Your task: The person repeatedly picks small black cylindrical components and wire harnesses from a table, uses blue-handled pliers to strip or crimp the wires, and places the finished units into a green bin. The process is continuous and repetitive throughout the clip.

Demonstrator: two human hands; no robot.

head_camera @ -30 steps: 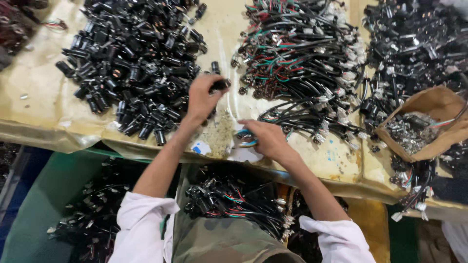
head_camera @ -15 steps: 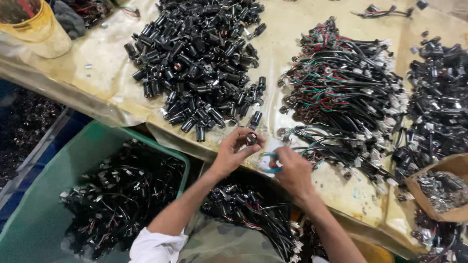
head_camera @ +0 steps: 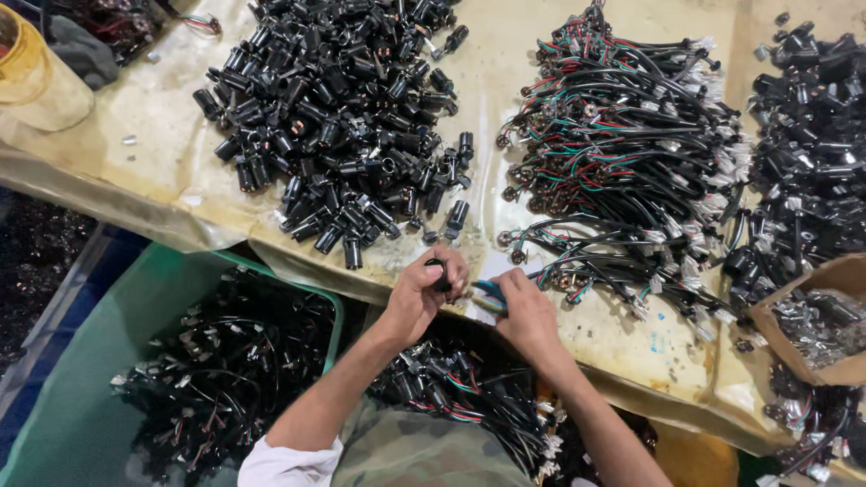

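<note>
My left hand [head_camera: 422, 293] grips a small black cylinder part [head_camera: 438, 273] at the near table edge. My right hand [head_camera: 526, 308] is closed around a tool with blue handles [head_camera: 488, 294], held against that part. Just beyond the hands lies a big heap of the same black cylinders [head_camera: 347, 122]. To its right is a pile of black cables with red, green and white wires and white plugs [head_camera: 622, 171].
A green bin [head_camera: 135, 379] full of wired assemblies stands at the lower left. More assemblies [head_camera: 456, 397] lie in my lap. A brown cardboard box [head_camera: 816, 316] sits at the right, a yellow bucket [head_camera: 32, 77] at the far left.
Both hands have drawn back from the piles to the table edge and come together. The left hand picked a black cylinder off the heap. The view has shifted left.
</note>
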